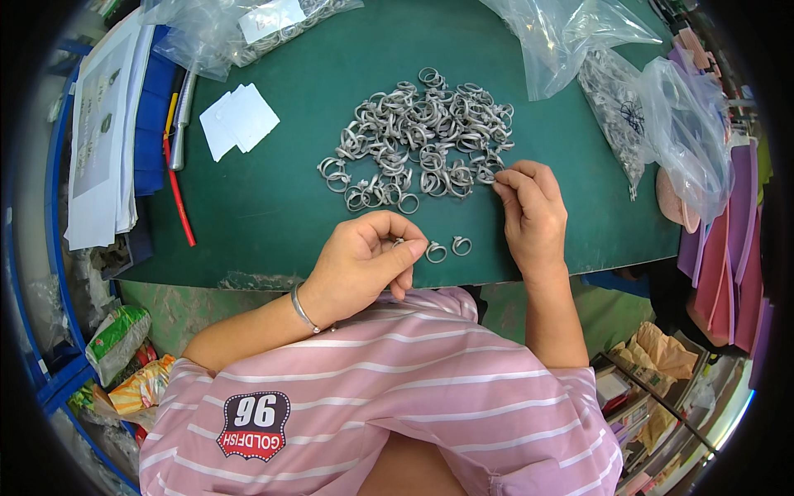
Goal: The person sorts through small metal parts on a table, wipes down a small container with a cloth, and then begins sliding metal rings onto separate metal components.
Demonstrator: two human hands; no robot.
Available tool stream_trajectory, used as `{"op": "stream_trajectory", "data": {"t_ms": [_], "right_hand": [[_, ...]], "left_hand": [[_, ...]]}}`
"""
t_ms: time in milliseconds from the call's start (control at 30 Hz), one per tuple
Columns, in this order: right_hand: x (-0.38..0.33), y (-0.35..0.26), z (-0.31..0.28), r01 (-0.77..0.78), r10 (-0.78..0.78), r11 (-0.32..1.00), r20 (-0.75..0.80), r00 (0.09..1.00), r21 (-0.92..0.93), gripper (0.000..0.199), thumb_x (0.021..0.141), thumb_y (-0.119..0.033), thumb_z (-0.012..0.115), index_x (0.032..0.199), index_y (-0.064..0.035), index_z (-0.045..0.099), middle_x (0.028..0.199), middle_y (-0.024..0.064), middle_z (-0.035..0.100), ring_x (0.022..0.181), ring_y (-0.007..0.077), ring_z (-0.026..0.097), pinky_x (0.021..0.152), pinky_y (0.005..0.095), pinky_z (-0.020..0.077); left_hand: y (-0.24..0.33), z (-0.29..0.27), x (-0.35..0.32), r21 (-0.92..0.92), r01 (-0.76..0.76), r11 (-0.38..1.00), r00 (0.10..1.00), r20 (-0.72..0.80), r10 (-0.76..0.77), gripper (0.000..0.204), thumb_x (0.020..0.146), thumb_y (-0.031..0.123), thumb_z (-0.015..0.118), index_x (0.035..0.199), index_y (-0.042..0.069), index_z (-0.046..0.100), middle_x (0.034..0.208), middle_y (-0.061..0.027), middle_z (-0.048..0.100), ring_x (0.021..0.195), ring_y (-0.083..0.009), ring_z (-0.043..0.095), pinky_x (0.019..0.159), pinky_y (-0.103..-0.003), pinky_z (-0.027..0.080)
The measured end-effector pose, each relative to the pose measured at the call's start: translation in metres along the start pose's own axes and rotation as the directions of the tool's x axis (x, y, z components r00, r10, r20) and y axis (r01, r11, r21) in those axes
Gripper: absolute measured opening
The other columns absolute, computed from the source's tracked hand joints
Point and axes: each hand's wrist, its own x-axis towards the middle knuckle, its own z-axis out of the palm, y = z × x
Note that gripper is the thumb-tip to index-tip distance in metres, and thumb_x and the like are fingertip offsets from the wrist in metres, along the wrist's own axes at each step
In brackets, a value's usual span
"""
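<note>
A heap of grey metal rings (430, 124) lies loosely on the green table top. My left hand (360, 256) is at the near edge with its fingers curled; a ring (399, 242) shows partly between thumb and fingers. Just right of those fingertips are two single rings, one (436, 252) close to the thumb and another (461, 245) a little farther right. My right hand (533, 215) reaches to the heap's right edge, thumb and fingers pinched at a ring there, mostly hidden by the fingertips.
White paper slips (240, 121) lie left of the heap. Beyond them are a red and yellow stick (178, 194), a metal rod (183, 120) and a blue bin (153, 124). Clear plastic bags (571, 41) stand at the far right, and a bag of rings (281, 29) at the far left.
</note>
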Motion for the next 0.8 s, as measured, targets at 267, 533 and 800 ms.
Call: {"op": "stream_trajectory", "data": {"t_ms": [267,533,800], "right_hand": [[-0.001,0.004,-0.005,-0.019,0.018,1.0,0.048,0.999,0.016,0.019,0.069,0.005,0.071,0.086,0.0007,0.063,0.089,0.0115,0.059,0.08,0.0282,0.058,0.068,0.0356,0.0481],[0.002,-0.006,-0.019,-0.15,0.147,0.984,0.037,0.988,0.099,0.008,0.079,0.002,0.066,0.086,0.0015,0.062,0.083,0.0133,0.06,0.071,0.028,0.059,0.063,0.0328,0.0482],[0.004,-0.007,-0.023,-0.189,0.188,0.982,0.142,0.972,-0.008,0.007,0.082,0.003,0.062,0.089,0.0019,0.063,0.078,0.0142,0.06,0.066,0.0274,0.059,0.06,0.0337,0.0476]], "left_hand": [[-0.001,0.002,0.004,0.003,0.022,1.0,0.999,0.041,-0.022,0.011,0.091,0.009,0.059,0.095,-0.002,0.057,0.069,-0.0052,0.059,0.056,-0.0096,0.056,0.051,-0.022,0.047],[-0.006,0.001,0.005,-0.001,-0.011,1.0,0.999,0.031,0.011,0.012,0.092,0.008,0.058,0.098,-0.002,0.057,0.071,-0.0061,0.06,0.059,-0.0107,0.057,0.053,-0.023,0.048],[-0.008,-0.001,0.007,-0.346,-0.062,0.936,0.995,0.055,0.087,0.039,0.092,0.003,0.047,0.13,-0.003,0.044,0.121,-0.0215,0.056,0.106,-0.0283,0.061,0.088,-0.034,0.053]]}}
